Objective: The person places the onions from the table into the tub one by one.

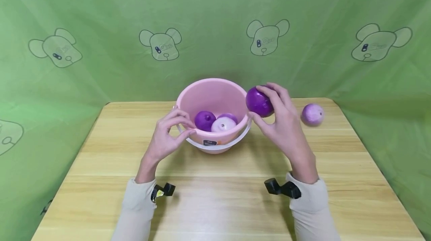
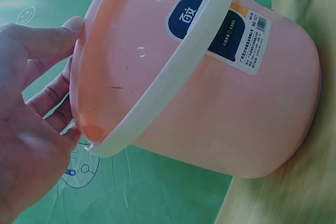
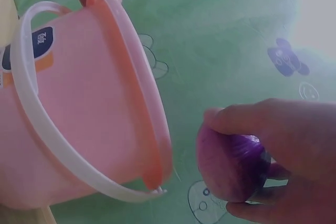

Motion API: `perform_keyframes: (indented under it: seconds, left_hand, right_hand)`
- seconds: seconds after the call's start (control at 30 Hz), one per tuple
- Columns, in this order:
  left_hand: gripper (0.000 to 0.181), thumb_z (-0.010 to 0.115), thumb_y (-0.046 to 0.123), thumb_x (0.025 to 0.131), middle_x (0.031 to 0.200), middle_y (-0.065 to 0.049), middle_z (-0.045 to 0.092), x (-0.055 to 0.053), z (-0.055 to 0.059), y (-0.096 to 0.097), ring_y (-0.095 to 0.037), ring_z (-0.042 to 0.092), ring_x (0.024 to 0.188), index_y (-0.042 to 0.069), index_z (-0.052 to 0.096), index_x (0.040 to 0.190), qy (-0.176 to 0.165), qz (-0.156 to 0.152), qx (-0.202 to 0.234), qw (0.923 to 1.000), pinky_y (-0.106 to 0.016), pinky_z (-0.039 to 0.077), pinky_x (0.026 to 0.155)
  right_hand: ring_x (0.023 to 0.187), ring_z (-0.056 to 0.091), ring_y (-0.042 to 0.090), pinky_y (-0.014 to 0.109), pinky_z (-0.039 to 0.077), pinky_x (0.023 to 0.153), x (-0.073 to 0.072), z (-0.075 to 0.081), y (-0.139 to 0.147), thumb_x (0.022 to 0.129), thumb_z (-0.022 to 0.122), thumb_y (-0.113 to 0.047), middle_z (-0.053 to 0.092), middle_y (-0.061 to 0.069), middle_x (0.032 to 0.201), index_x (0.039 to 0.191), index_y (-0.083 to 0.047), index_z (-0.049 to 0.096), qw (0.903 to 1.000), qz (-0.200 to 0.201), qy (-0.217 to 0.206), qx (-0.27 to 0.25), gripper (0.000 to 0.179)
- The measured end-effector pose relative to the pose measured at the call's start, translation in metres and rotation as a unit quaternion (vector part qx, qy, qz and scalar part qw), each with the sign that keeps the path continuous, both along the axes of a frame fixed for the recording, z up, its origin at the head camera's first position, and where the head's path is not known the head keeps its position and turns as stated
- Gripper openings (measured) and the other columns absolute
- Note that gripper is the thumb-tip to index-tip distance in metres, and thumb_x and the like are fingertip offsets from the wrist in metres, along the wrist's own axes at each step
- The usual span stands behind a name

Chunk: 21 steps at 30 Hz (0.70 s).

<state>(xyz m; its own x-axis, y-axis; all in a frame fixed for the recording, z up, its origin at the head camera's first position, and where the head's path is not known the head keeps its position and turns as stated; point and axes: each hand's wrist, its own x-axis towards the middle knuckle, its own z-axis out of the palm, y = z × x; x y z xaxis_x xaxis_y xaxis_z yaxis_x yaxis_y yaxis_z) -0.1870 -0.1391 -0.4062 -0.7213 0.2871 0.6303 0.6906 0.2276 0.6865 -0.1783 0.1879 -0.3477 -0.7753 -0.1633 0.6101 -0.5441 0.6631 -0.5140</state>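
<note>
A pink bucket [image 1: 212, 84] stands on the table with its white handle [image 1: 215, 146] hanging down at the front. My left hand [image 1: 170, 130] pinches its rim at the left, thumb on the near side, as the left wrist view [image 2: 42, 103] also shows from close by. My right hand [image 1: 286, 121] holds a dark purple onion [image 1: 258, 102] in its fingers, beside the bucket's right rim and at about rim height. Inside the bucket lie a dark purple onion [image 1: 204, 120], a whitish onion [image 1: 223, 124] and a purple one [image 1: 231, 116] partly hidden behind it.
A pale purple onion [image 1: 313, 114] sits on the wooden table [image 1: 215, 203] at the far right, beyond my right hand. Green sheeting [image 1: 215, 5] with printed bear heads hangs behind the table and along both sides.
</note>
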Motion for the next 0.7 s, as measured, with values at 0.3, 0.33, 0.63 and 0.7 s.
perform_keyframes:
  seconds: [0.3,0.33,0.63,0.7]
  left_hand:
    - [0.018,0.084,-0.001,0.08,0.101,-0.005,0.07,0.0,-0.001,0.0,-0.021,0.065,0.097,0.007,0.078,0.094,0.001,0.002,-0.001,1.0,-0.05,0.021,0.127]
    - [0.018,0.084,-0.001,0.08,0.101,-0.005,0.07,0.0,-0.001,0.0,-0.021,0.065,0.097,0.008,0.078,0.094,0.001,0.002,-0.001,1.0,-0.049,0.021,0.127]
    - [0.017,0.084,-0.001,0.08,0.1,-0.006,0.07,-0.001,-0.001,0.0,-0.021,0.065,0.094,0.007,0.078,0.094,0.004,-0.001,0.002,1.0,-0.049,0.021,0.127]
    - [0.018,0.084,-0.002,0.08,0.1,-0.006,0.07,0.0,-0.001,0.0,-0.021,0.065,0.093,0.007,0.078,0.094,0.005,0.0,0.001,1.0,-0.048,0.021,0.127]
  right_hand:
    - [0.136,0.05,0.035,0.054,0.045,0.112,-0.006,0.0,-0.017,0.082,0.089,-0.02,0.049,0.012,0.151,0.145,-0.014,0.055,0.9991,0.036,-0.017,0.012,0.072]
    - [0.136,0.049,0.035,0.055,0.044,0.112,-0.006,0.0,-0.019,0.082,0.089,-0.022,0.049,0.012,0.152,0.145,-0.014,0.055,0.999,0.038,-0.019,0.015,0.072]
    - [0.135,0.052,0.032,0.048,0.051,0.108,-0.011,0.004,-0.035,0.086,0.086,-0.028,0.046,0.013,0.154,0.147,-0.013,0.053,0.9965,0.073,-0.034,0.025,0.071]
    - [0.135,0.052,0.032,0.047,0.051,0.107,-0.013,0.005,-0.039,0.086,0.085,-0.028,0.045,0.014,0.155,0.148,-0.012,0.053,0.9957,0.079,-0.038,0.029,0.071]
